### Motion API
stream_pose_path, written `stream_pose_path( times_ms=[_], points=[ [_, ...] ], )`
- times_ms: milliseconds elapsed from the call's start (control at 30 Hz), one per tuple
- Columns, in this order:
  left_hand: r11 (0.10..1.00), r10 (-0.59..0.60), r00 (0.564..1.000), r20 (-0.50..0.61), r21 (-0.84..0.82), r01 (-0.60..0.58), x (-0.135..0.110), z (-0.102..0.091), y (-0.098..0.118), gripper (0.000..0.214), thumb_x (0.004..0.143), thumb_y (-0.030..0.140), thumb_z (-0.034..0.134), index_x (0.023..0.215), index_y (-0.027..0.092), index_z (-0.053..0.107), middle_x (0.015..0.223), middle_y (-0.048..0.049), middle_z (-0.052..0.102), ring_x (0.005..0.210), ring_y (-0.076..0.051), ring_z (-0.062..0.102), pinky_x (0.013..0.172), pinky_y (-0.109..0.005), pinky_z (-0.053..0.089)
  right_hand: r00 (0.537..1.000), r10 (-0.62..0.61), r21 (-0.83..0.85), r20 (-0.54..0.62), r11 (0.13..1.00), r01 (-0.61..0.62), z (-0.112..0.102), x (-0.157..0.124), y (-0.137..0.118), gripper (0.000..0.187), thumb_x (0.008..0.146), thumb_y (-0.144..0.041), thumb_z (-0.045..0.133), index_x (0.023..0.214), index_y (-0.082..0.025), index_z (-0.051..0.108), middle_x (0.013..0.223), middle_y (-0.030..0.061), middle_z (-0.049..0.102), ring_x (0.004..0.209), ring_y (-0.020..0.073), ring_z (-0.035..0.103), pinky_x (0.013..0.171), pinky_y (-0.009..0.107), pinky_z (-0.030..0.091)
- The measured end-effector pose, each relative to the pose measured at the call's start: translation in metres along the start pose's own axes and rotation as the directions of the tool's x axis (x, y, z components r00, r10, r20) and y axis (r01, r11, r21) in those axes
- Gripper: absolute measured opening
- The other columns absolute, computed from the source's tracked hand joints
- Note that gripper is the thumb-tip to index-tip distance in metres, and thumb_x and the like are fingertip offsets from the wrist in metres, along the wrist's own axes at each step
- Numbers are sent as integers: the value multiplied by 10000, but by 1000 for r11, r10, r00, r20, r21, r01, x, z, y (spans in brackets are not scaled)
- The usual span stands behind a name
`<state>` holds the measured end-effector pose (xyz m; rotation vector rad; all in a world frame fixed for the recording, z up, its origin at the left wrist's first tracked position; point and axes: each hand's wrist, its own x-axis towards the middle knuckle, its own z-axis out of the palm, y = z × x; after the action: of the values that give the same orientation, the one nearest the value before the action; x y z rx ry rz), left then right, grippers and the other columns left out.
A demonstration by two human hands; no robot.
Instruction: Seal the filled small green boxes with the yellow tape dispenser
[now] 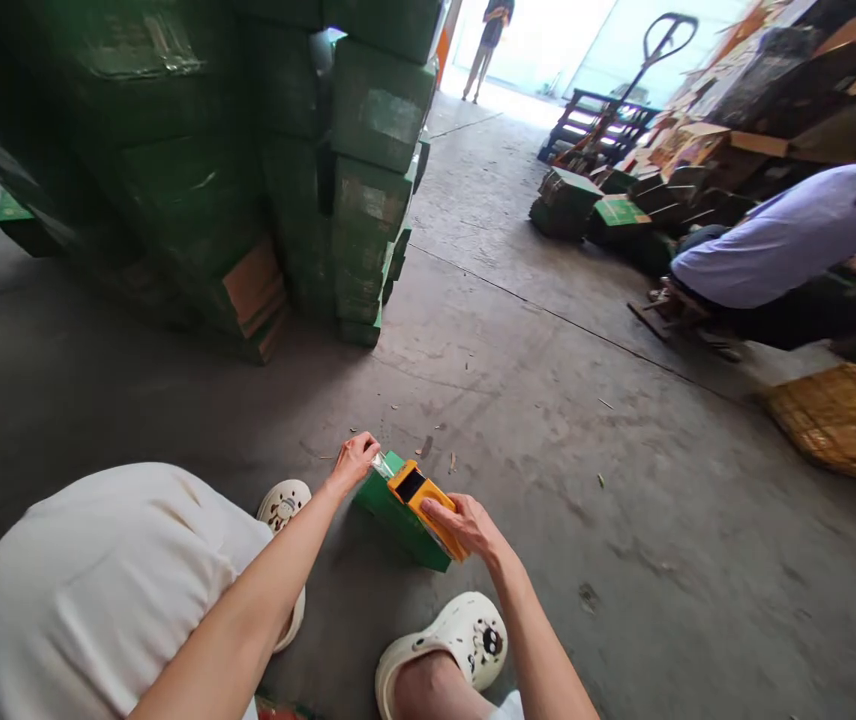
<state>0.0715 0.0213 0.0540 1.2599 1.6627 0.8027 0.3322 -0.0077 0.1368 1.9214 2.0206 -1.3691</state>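
A green box sits on the floor between my feet. My left hand is closed at its far left end, fingers pinching a clear shiny strip that looks like packing tape. Over the box's top, my right hand grips an orange handheld tool with a dark panel near its far end. The tool's exact kind is hard to make out. Between the pinching fingers and the tool lies the strip, close to the box top.
Tall stacks of green cartons rise ahead on the left. At right, a person in a lavender top crouches near a yellow woven bundle and heaped boxes. A pallet jack and another person are farther back.
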Motion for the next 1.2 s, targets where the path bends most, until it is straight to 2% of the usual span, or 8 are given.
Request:
stream_pose_path(
  times_ms=[300,500,667,767,933,1033,1133,1200],
  points=[
    [998,-36,998,-44,-48,34,8,7,-36,154,913,292,558,804,210,632,654,32,612,684,-148,596,723,-237,417,999,22,-118,-25,993,-25,4,16,-11,609,822,-788,617,683,-196,616,658,22,574,618,160,503,546,281,271],
    [996,-66,995,-81,-70,60,9,13,-58,170,904,311,556,784,209,618,634,41,605,643,-155,604,725,-263,452,993,103,-344,-56,932,-116,9,18,-36,604,907,-766,555,766,-192,681,765,73,689,702,193,619,565,269,296],
    [992,-86,992,-88,-96,77,10,23,-73,168,890,314,572,779,205,637,672,25,641,677,-156,623,762,-275,476,990,124,-380,-65,914,-139,10,19,-44,603,915,-764,556,783,-188,675,821,92,724,769,214,672,576,258,330],
    [987,-114,990,-77,-118,105,10,32,-83,181,888,319,565,779,198,643,699,9,662,699,-159,634,764,-276,491,994,107,-260,25,961,-97,10,19,-39,585,882,-763,609,776,-189,643,785,62,721,754,213,689,553,232,364],
    [976,-161,986,-39,-154,153,9,55,-95,221,897,358,560,834,184,682,790,-25,719,788,-178,683,787,-282,530,957,58,190,285,975,-115,6,21,-28,546,808,-723,717,911,-196,624,718,-3,709,625,193,700,520,216,478],
    [972,-179,983,-36,-159,171,8,65,-99,265,901,364,578,1010,169,720,904,-59,747,916,-207,716,894,-328,545,962,90,158,256,978,-134,4,25,-25,540,787,-702,752,855,-181,631,692,-8,688,608,180,684,486,201,457],
    [972,-201,976,-84,-144,187,5,67,-103,503,843,305,649,1317,135,643,1124,-133,727,1147,-275,688,1066,-442,495,966,110,126,233,982,-142,4,29,-23,521,781,-682,772,807,-182,627,675,-17,676,619,164,673,465,182,423],
    [975,-192,974,-121,-134,175,1,63,-107,610,796,230,657,1394,121,601,1263,-176,676,1285,-310,624,1158,-491,430,961,116,155,252,975,-159,5,30,-21,517,788,-683,766,807,-188,619,675,-19,681,615,163,674,464,182,431]
  ],
)
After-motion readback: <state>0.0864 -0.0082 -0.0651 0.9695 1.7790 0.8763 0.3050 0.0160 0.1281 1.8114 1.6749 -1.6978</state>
